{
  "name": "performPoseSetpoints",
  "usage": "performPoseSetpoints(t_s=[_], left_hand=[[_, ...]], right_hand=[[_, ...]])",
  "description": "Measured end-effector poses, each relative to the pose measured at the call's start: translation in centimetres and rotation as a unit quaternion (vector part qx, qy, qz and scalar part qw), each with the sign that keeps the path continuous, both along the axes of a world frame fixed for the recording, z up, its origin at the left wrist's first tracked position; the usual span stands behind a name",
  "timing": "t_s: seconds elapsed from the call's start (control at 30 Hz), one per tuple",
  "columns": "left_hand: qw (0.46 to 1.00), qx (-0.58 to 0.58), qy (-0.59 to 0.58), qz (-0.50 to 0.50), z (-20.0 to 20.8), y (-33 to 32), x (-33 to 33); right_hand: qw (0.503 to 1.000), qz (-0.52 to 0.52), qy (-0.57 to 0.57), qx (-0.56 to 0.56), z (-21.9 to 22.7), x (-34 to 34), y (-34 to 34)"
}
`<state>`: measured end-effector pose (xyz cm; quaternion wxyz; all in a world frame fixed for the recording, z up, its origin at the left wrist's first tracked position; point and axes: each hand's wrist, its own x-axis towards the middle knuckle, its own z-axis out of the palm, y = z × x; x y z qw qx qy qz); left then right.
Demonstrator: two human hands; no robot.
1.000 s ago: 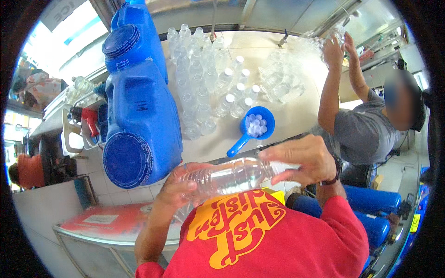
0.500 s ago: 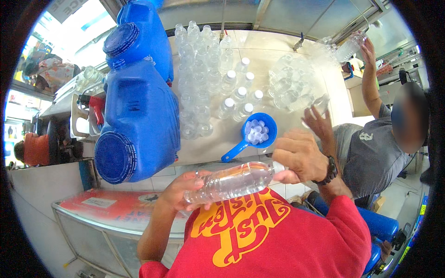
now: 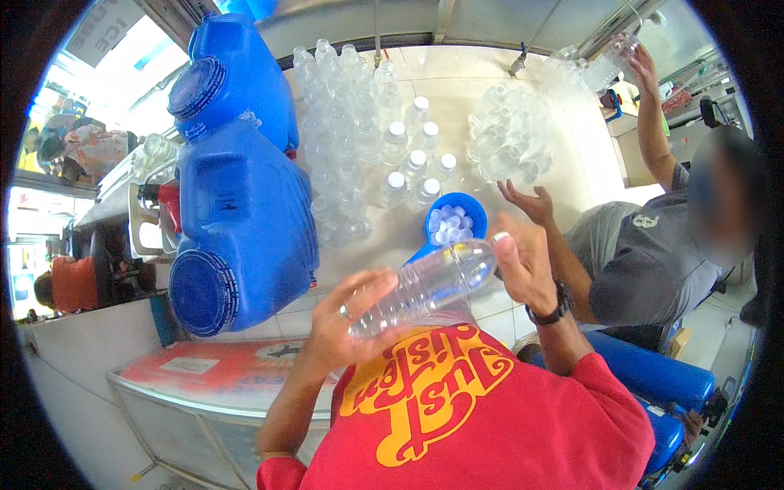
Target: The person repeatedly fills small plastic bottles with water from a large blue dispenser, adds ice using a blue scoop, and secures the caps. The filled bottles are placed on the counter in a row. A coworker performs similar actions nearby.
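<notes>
My left hand [image 3: 359, 314] is wrapped around the lower end of a clear plastic bottle [image 3: 437, 282], tilted with its neck up to the right. My right hand [image 3: 527, 265] closes at the neck, its thumb and fingers on a white cap [image 3: 500, 238]. Just beyond the bottle lies a blue dipper [image 3: 457, 199] with several loose white caps [image 3: 449, 224] in it. Farther back, several capped bottles [image 3: 414, 163] stand upright on the pale counter. Left of them are rows of bottles [image 3: 336, 139] in a dense group.
Two big blue jugs [image 3: 241, 196] line the left side. More clear bottles [image 3: 506, 135] cluster at the right of the counter [image 3: 425, 69]. A co-worker [image 3: 653, 245] at the right reaches one hand [image 3: 535, 202] near that cluster; the other [image 3: 641, 69] is at a bottle [image 3: 608, 65].
The bottle in my hands has risen slightly and tilts more, its neck end higher. My right hand has turned at the cap. The co-worker's nearer hand has shifted left, fingers spread.
</notes>
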<state>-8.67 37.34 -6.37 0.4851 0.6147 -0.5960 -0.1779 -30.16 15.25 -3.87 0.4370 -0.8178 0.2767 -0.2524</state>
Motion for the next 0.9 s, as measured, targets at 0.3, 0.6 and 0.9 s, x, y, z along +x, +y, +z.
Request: performPoseSetpoints(t_s=[0.3, 0.6, 0.9], left_hand=[[0.990, 0.077, -0.039, 0.112, -6.2, 2.5, 0.1], [0.973, 0.110, 0.103, 0.175, -8.9, 8.4, 1.1], [0.972, 0.117, 0.110, 0.173, -9.1, 9.0, 2.8]], right_hand=[[0.934, -0.002, 0.036, -0.354, -5.4, 9.1, -0.5], [0.925, 0.108, 0.208, -0.300, -15.4, 10.9, -2.6], [0.973, -0.090, 0.074, -0.198, -13.6, 6.6, -1.6]])
